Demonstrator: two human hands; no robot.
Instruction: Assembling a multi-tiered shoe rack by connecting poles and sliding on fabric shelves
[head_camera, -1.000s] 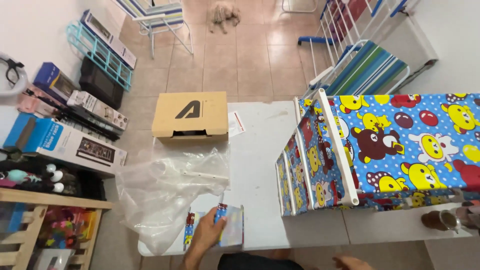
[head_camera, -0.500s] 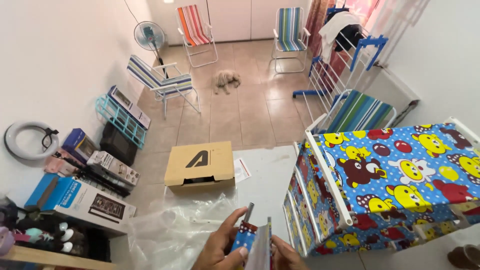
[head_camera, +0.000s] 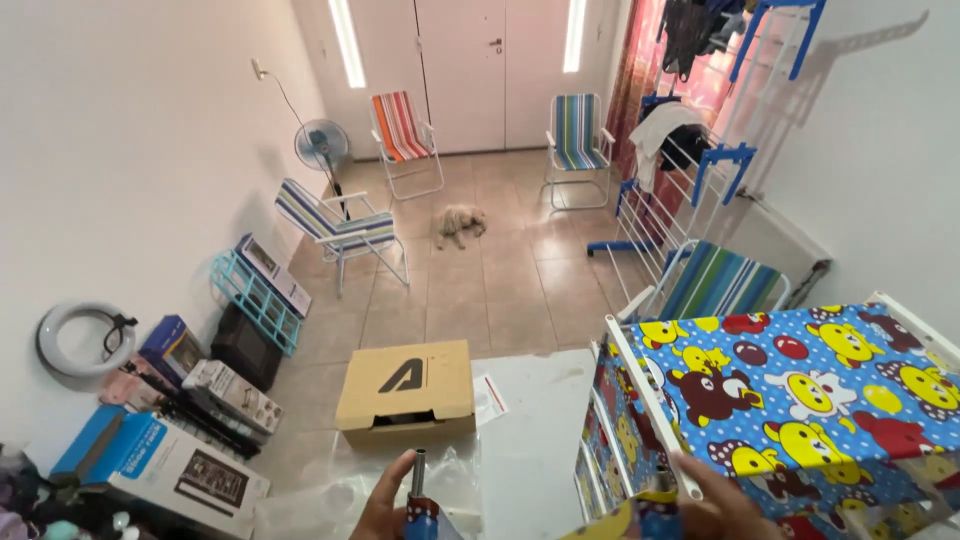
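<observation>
Grey metal tube (head_camera: 418, 473) stands upright at the bottom edge of view, its lower end wrapped in blue patterned fabric (head_camera: 424, 515). Left hand (head_camera: 385, 503) is closed around that fabric end. Right hand (head_camera: 722, 503) grips a second tube end (head_camera: 660, 484) beside the white frame bar (head_camera: 650, 405) of the cartoon-print fabric rack (head_camera: 800, 400). Both are above the white counter (head_camera: 530, 420). Cardboard box (head_camera: 407, 392) and clear plastic bag (head_camera: 330, 495) lie on the counter, beyond the hands.
</observation>
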